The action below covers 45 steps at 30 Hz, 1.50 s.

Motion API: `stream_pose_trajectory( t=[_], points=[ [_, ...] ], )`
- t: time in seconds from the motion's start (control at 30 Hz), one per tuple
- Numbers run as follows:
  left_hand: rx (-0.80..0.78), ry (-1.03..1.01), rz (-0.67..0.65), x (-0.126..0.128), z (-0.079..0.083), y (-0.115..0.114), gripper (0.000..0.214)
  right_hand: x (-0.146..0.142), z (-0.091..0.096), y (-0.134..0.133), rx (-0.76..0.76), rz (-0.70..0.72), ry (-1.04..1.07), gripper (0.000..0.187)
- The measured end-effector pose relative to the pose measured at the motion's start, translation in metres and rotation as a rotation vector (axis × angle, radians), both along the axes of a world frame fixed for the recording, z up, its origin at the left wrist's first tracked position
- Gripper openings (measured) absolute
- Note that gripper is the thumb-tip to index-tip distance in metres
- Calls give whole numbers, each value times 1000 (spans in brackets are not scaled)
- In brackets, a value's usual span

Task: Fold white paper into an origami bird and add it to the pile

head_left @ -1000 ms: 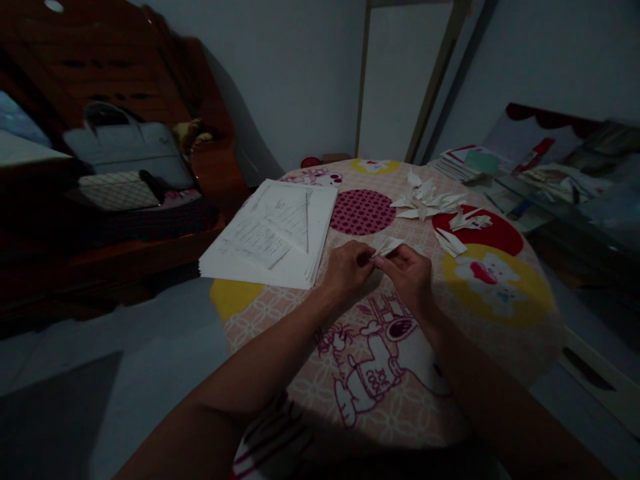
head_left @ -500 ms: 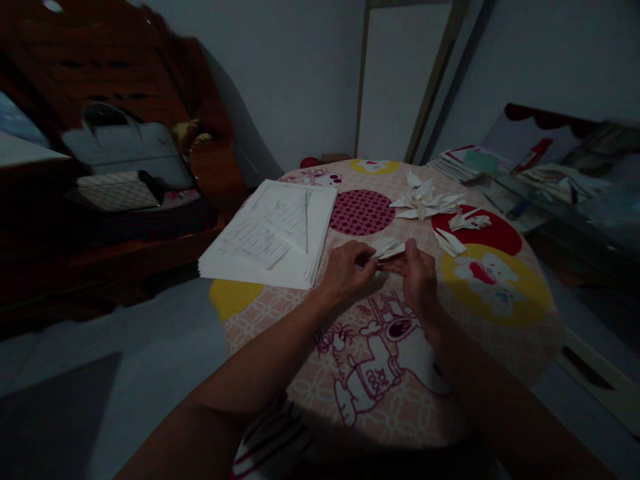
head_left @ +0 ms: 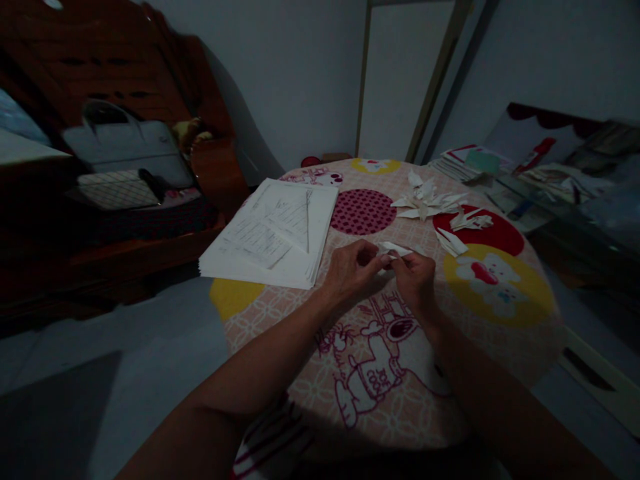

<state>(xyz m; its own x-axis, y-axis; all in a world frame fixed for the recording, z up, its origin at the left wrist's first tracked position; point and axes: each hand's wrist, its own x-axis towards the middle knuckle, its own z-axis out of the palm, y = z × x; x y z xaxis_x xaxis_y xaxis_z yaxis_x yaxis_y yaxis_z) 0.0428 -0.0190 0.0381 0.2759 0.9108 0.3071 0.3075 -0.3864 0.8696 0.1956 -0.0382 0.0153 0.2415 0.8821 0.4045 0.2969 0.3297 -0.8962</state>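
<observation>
A small piece of folded white paper (head_left: 395,248) is pinched above the table between my two hands. My left hand (head_left: 350,267) grips its near left side with thumb and fingers. From the right, my right hand (head_left: 416,275) presses it, the thumb against the left thumb; fingers partly cover the paper. Beyond it lie several folded white paper pieces (head_left: 425,199), pointed like petals or cranes. Another folded paper (head_left: 469,219) rests on the red circle, and a slim folded one (head_left: 451,242) is just nearer.
A stack of white sheets (head_left: 305,267) with folded written paper (head_left: 287,220) on top occupies the table's left. The round table's patterned cloth (head_left: 320,393) spreads beneath my arms. Papers and booklets (head_left: 457,163) lie at the far right. Bags (head_left: 130,150) sit on a wooden chair (head_left: 215,170).
My thumbs have come together over the folded paper, and my right fingers have curled in. The paper is turned slightly and more covered by the fingers.
</observation>
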Motion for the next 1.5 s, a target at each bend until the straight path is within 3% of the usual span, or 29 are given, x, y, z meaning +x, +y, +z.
stream_pose_trajectory(
  t=[0.27, 0.57, 0.77, 1.13, 1.5],
  points=[
    [17, 20, 36, 0, 1, 0, 35, -1, -6, 1, 92, 46, -75, 17],
    [149, 23, 51, -1, -7, 3, 33, 0, -9, 3, 108, -26, -47, 20],
    [-28, -159, 46, 0, -10, 6, 28, -1, -5, 4, 119, 32, 35, 12],
    [-574, -737, -1, 6, -19, 14, 37, -5, -2, 8, -107, 106, 690, 15],
    [-772, -914, -79, 5, -14, 15, 18, 1, -3, 12, -159, 272, 818, 12]
  ],
)
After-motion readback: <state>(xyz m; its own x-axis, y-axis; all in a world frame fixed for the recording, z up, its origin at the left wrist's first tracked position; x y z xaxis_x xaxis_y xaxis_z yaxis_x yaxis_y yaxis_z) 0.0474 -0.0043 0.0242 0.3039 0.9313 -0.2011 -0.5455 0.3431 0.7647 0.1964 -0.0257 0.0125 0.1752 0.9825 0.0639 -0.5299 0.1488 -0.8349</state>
